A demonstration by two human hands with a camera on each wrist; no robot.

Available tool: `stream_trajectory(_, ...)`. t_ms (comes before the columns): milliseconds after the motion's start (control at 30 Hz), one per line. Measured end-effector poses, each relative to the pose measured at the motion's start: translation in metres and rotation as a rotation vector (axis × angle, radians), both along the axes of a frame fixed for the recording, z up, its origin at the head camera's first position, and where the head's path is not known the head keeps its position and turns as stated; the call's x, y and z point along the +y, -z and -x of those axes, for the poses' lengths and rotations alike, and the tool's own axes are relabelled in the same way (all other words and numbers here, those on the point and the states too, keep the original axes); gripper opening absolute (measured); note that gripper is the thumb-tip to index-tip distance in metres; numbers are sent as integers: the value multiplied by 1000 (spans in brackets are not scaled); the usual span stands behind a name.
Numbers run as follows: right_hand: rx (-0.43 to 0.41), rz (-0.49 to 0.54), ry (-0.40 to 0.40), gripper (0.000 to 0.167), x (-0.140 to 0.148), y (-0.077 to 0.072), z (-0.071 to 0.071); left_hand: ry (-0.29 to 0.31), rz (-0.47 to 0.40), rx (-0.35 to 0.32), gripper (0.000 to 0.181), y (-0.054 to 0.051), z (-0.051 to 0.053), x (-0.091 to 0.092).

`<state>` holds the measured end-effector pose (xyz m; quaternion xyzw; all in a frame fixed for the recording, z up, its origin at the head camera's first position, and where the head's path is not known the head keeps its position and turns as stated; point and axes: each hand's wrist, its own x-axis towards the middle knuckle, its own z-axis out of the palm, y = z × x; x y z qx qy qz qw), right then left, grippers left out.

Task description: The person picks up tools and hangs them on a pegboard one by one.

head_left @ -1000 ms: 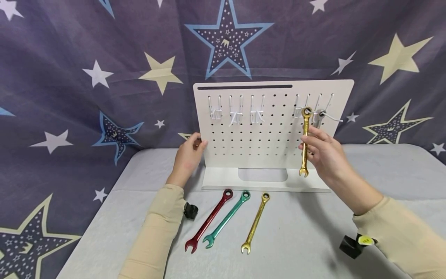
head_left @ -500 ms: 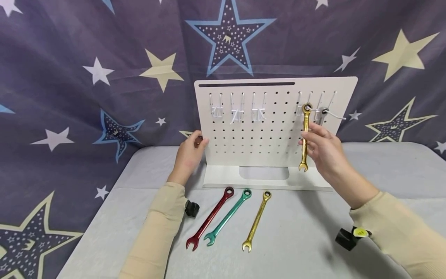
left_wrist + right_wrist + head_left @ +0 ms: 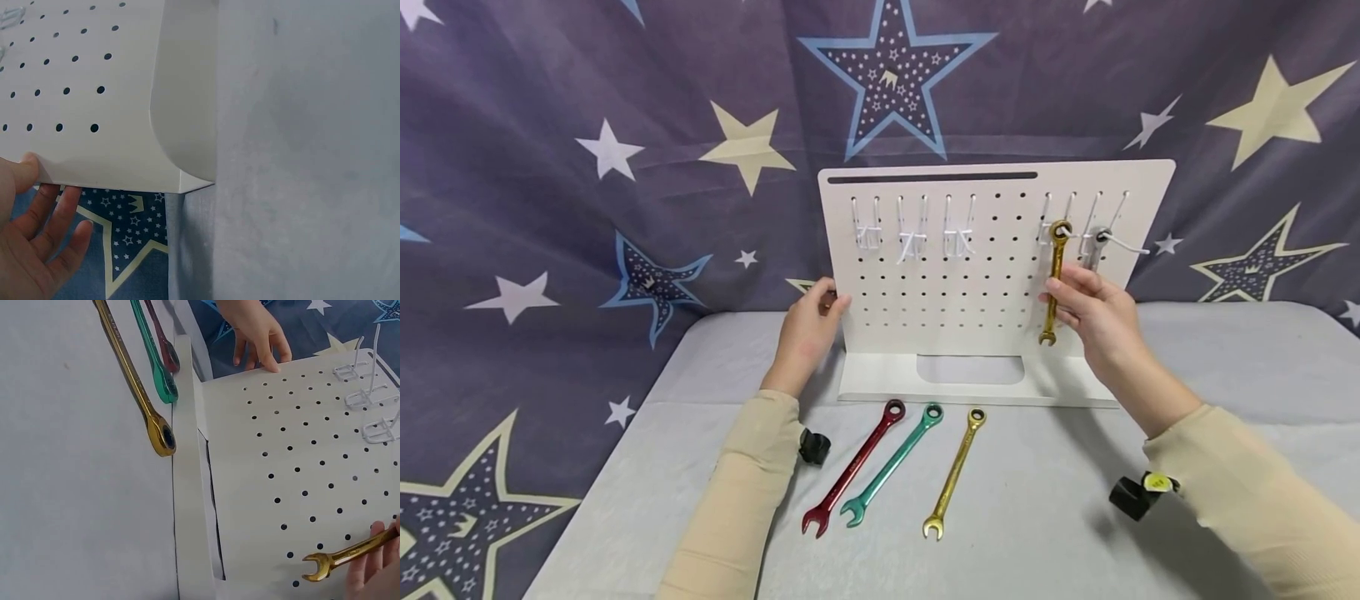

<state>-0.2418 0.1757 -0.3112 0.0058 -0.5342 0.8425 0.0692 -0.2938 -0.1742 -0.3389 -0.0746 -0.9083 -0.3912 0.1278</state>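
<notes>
My right hand [image 3: 1103, 312] pinches a gold combination wrench [image 3: 1057, 260] by its shaft, thumb in front. The wrench hangs ring end up, its ring at the tip of a white hook on the pegboard [image 3: 925, 340]. Its open end points down, and the right wrist view shows that end [image 3: 320, 566] close to the board. A silver wrench [image 3: 1099, 244] hangs on the hook just to the right. My left hand [image 3: 805, 337] grips the board's left edge; in the left wrist view its thumb [image 3: 26, 172] lies in front and its fingers reach behind.
On the grey table lie a red wrench [image 3: 853, 468], a green wrench [image 3: 891, 467] and a second gold wrench [image 3: 955, 473], before the board's base [image 3: 880, 379]. Several white hooks, among them a left one [image 3: 868, 237], stick out from the board. A star-patterned cloth [image 3: 662, 75] hangs behind.
The gold wrench's lower end has swung in toward the board as my right hand moved slightly forward. My left hand keeps its grip on the board's edge.
</notes>
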Motion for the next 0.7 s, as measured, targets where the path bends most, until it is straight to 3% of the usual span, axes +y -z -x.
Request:
stream_trajectory(367,2,-15,36,14,-2,6,-1,4,-5,12,27,2,2,0)
stream_trajectory(700,77,72,-28,18,10,16,-6,7,-8,20,26,2,1,-1)
